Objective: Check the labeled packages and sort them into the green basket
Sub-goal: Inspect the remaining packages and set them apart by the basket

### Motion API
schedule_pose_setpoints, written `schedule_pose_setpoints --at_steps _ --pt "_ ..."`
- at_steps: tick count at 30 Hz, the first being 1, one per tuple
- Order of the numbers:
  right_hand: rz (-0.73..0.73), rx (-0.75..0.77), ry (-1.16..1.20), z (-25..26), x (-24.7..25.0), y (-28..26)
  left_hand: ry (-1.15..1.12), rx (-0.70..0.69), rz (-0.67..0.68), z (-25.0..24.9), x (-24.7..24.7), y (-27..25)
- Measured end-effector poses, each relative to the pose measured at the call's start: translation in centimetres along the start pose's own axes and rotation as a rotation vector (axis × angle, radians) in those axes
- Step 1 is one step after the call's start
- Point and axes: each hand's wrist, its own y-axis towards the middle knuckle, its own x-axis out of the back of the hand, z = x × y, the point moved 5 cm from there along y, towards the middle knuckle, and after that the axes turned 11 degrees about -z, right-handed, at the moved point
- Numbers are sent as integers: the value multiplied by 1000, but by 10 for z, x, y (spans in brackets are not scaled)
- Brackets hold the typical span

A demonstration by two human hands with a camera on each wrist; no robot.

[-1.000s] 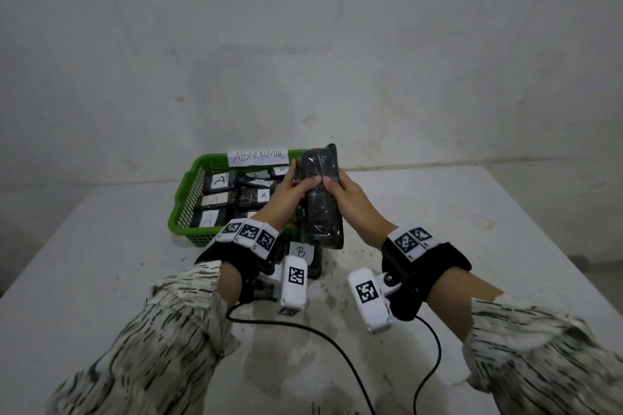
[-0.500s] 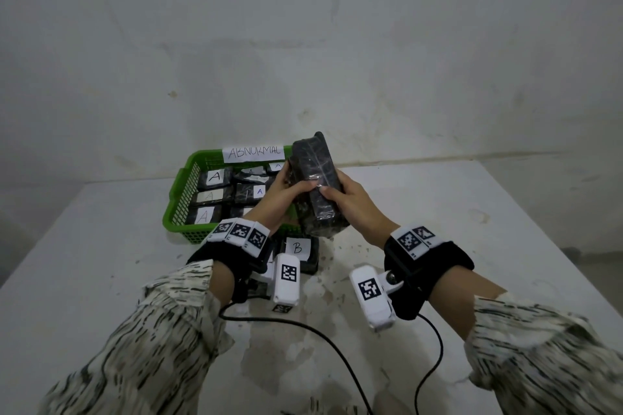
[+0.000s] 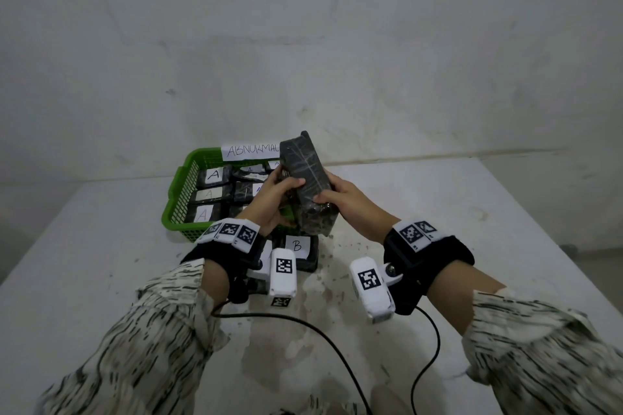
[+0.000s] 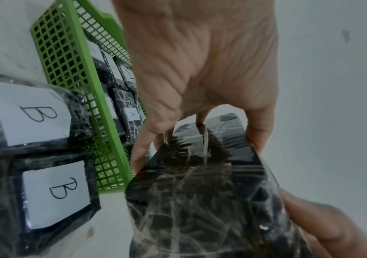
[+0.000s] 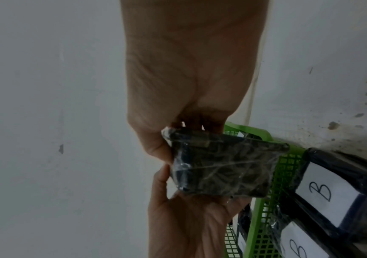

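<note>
A black plastic-wrapped package (image 3: 306, 185) stands on end in the air at the near right corner of the green basket (image 3: 178, 192). My left hand (image 3: 274, 199) grips its left side and my right hand (image 3: 340, 197) grips its right side. No label shows on the face turned toward me. The left wrist view shows the package (image 4: 200, 200) between my fingers; the right wrist view shows the same package (image 5: 220, 167) held from both sides. The basket holds several black packages labelled A (image 3: 213, 175) and carries a paper sign reading ABNORMAL (image 3: 251, 150).
Two black packages labelled B (image 4: 34, 111) (image 4: 56, 190) lie on the white table (image 3: 438, 212) just in front of the basket, under my left wrist. One B label (image 3: 296, 245) shows in the head view. A black cable (image 3: 337, 347) runs across the near table. A wall stands close behind.
Both hands have tilted the package, its top leaning left toward the basket sign, and lifted it slightly. The head view has shifted a little.
</note>
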Motion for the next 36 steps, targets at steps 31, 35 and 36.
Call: schedule_pose_setpoints --at_steps 31,35,36 --pt "-124 -199 115 14 40 25 384 -117 152 -24 -21 -17" --pt "-233 -76 38 15 25 18 468 -68 167 -22 -25 -24" --pt "-258 -70 -1 14 23 18 474 -48 163 -21 -24 -25"
